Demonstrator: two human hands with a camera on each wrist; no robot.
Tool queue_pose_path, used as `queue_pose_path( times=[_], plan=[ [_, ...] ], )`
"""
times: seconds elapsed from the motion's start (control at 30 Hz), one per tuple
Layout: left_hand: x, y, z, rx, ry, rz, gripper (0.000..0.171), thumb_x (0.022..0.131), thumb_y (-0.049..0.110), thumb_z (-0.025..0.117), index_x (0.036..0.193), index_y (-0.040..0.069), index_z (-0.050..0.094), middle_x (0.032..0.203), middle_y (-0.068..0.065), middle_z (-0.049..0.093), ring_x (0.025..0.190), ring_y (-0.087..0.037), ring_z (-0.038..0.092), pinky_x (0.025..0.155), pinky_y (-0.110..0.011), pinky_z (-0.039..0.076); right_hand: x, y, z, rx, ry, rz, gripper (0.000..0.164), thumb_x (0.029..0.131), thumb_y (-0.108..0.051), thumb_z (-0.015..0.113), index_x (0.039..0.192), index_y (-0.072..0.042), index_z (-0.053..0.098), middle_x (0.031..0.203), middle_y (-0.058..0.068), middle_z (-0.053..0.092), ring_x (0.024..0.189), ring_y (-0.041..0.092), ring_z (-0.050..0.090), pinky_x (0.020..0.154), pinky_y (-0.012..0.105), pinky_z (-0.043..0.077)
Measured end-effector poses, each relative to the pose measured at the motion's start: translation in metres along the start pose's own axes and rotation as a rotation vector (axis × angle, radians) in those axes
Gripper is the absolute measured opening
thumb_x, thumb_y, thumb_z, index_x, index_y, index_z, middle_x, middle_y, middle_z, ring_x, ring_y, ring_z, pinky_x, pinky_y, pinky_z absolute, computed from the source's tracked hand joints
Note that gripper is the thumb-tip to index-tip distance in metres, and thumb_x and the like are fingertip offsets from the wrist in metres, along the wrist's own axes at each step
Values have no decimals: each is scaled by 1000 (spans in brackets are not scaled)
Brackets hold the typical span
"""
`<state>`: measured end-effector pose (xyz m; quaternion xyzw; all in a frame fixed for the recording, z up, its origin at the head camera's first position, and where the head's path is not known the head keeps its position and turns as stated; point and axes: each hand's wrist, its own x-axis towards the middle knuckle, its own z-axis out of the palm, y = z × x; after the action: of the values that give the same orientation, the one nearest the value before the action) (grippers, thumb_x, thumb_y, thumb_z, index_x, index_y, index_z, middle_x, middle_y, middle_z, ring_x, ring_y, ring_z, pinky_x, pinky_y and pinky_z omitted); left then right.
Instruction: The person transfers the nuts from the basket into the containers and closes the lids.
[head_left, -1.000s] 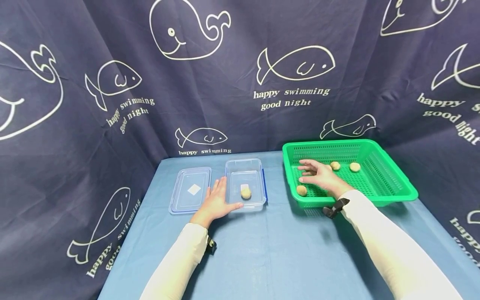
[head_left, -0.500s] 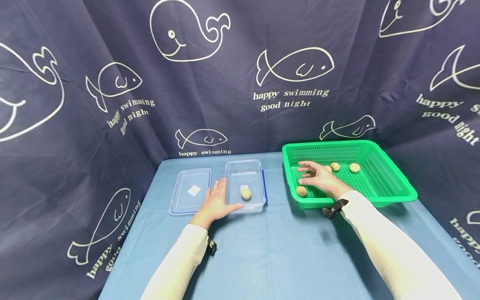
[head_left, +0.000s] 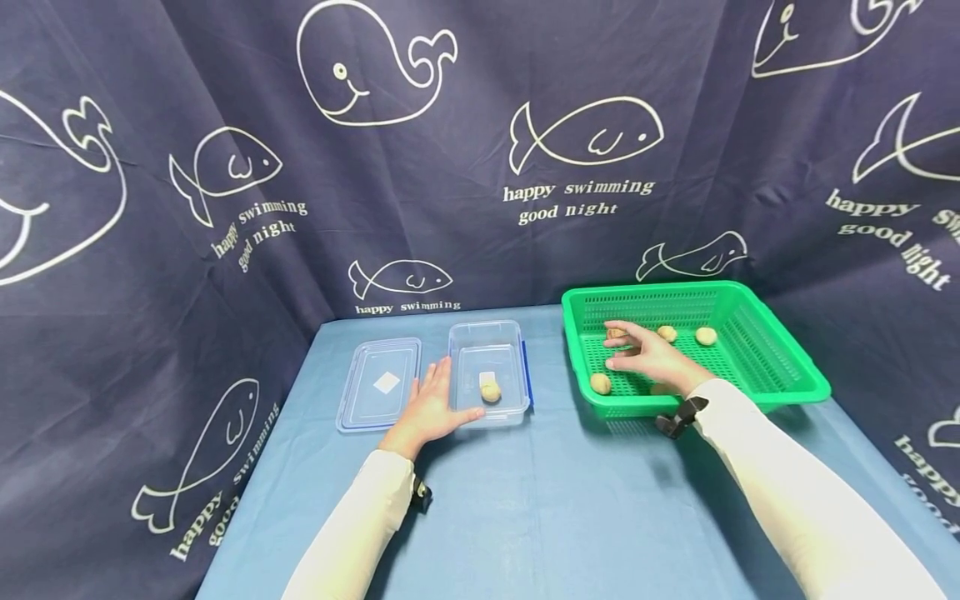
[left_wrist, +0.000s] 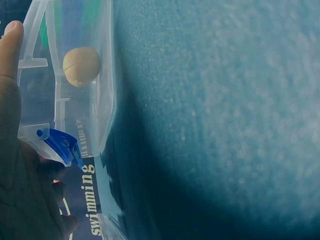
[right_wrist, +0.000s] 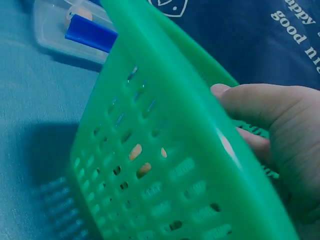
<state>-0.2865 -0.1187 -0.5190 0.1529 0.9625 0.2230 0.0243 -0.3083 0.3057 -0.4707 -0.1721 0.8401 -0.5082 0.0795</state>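
My left hand [head_left: 429, 412] is spread with straight fingers beside a clear plastic box [head_left: 517, 408], thumb lying across its near left corner. One walnut [head_left: 491, 392] sits inside the box; the left wrist view shows this walnut [left_wrist: 81, 66] as a tan ball with a seam. My right hand [head_left: 656, 360] hovers inside a green basket [head_left: 780, 379], fingers bent, with a gap between thumb and fingertips. A walnut [head_left: 616, 333] shows partly behind its fingertips. Another walnut [head_left: 600, 383] lies at the near left corner. The right wrist view has the basket's rim hiding most of the fingers.
Two more walnuts lie toward the back of the basket, one walnut [head_left: 667, 333] beside another walnut [head_left: 706, 336]. The box's clear lid [head_left: 367, 400] lies flat left of my left hand. A blue latch flap [right_wrist: 90, 34] sticks out toward the basket. A dark curtain [head_left: 480, 208] hangs behind.
My right hand has shifted slightly right inside the basket, and a walnut now shows by its fingertips. The left hand, box and lid have stayed in place.
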Motion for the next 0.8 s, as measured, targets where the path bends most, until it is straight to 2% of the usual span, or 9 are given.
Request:
queue_pose_path(
  times=[0.17,0.27,0.43,0.67,0.8],
  plan=[
    [1,-1,2,5,-7,-2,124,79,75,66,162,3,9,168,-15,16,155,-34,10,122,-59,8,1,8,2,39,-87,0,88,92,-4,72,159,1,16,139,41,47,118,50,60,93,30,53],
    [1,-1,3,6,-9,1,125,79,76,66,162,3,8,168,-15,16,155,-35,11,122,-59,8,2,10,3,91,-125,17,90,90,3,71,159,3,13,139,44,45,115,49,61,89,25,52],
    [2,-1,4,7,-12,-8,125,79,75,67,162,3,7,168,-15,17,155,-34,11,122,-59,8,3,9,6,85,-162,32,87,91,6,69,158,4,14,138,44,45,111,46,63,88,27,54],
    [2,-1,3,9,-12,-17,125,79,75,67,162,3,7,168,-15,16,155,-34,10,122,-58,7,5,9,7,65,-197,56,87,91,5,69,158,5,13,139,43,45,112,48,63,92,39,54],
    [3,-1,3,8,-9,-21,125,79,75,67,162,3,7,168,-14,17,155,-34,11,122,-58,8,7,11,7,25,-199,80,88,91,4,70,159,3,15,139,41,48,111,45,64,90,38,55]
  ],
)
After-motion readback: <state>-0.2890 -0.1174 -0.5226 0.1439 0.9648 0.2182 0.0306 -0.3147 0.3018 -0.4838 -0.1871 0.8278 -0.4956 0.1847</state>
